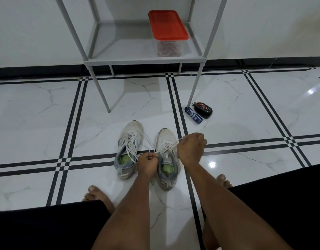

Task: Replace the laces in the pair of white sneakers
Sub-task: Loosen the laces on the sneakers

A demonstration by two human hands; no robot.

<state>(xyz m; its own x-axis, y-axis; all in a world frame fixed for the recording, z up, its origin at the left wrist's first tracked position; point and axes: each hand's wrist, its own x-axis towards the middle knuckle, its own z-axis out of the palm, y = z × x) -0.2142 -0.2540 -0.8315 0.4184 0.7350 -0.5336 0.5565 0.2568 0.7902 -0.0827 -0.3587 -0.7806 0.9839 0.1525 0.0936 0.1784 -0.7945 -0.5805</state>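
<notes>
Two bare feet of mine rest on the white marble floor (38, 112), nearest to me, and my forearms reach forward between them. Just ahead of my feet stands the pair of white sneakers, side by side, toes pointing away from me. My left hand (147, 162) is curled into a fist between the two shoes, by the collar of the right sneaker (167, 156), gripping one end of its white lace (171, 146). My right hand (190, 147) is raised just right of that same sneaker, fingers closed round the other end, and the lace runs taut from the eyelets up to it. The left sneaker (127, 150) sits just left of my left hand, its own lace lying loose across the tongue. Beyond the right sneaker and to its right, a blue tube (193, 115) and a black shoe-polish container (203, 110) lie touching each other on the floor. Farther still, straight past the sneakers, a grey metal shelf rack (119, 51) stands against the wall. On its shelf sits a clear plastic box with a red lid (167, 24), holding what look like coiled laces.
</notes>
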